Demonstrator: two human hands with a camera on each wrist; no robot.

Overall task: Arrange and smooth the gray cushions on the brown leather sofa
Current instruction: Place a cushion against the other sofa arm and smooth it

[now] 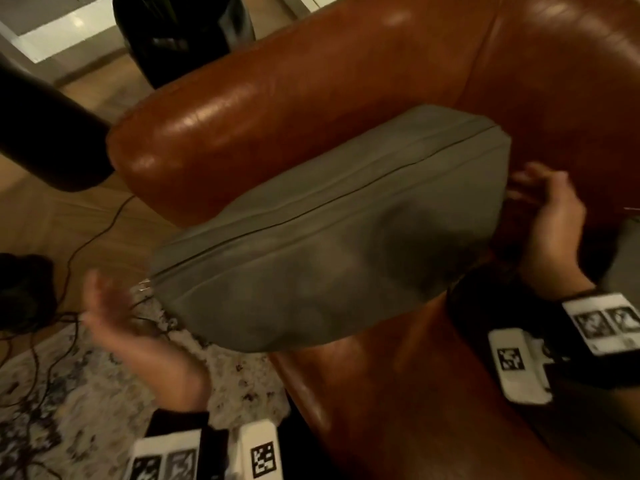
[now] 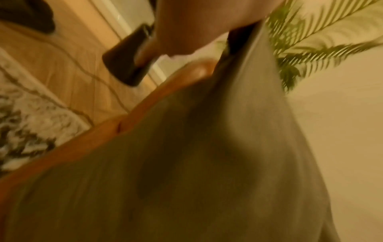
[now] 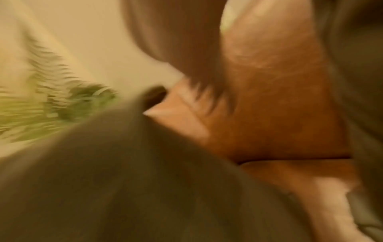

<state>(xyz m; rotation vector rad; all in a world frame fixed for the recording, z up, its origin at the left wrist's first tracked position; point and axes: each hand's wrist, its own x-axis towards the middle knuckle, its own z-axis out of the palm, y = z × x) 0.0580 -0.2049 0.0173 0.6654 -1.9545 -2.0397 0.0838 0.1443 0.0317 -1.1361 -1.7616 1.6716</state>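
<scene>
A plump gray cushion [image 1: 332,230] with a dark zip seam lies tilted across the corner of the brown leather sofa [image 1: 277,95], its near end jutting past the seat edge. My left hand [image 1: 114,313] is open with fingers spread, just left of the cushion's near end and a little apart from it. At the cushion's far right end my right hand [image 1: 540,195] is open, fingers blurred, close to or brushing the fabric. Both wrist views are blurred; the left wrist view shows the cushion [image 2: 207,163], the right wrist view shows the cushion [image 3: 124,188] against the sofa back [image 3: 269,114].
A black rounded object [image 1: 45,133] stands left of the sofa arm on the wooden floor [image 1: 69,220]. Thin cables [image 1: 86,240] trail onto a patterned rug [image 1: 69,393]. A second gray cushion edge [image 1: 623,258] shows at the far right. A green palm plant [image 2: 311,41] stands behind the sofa.
</scene>
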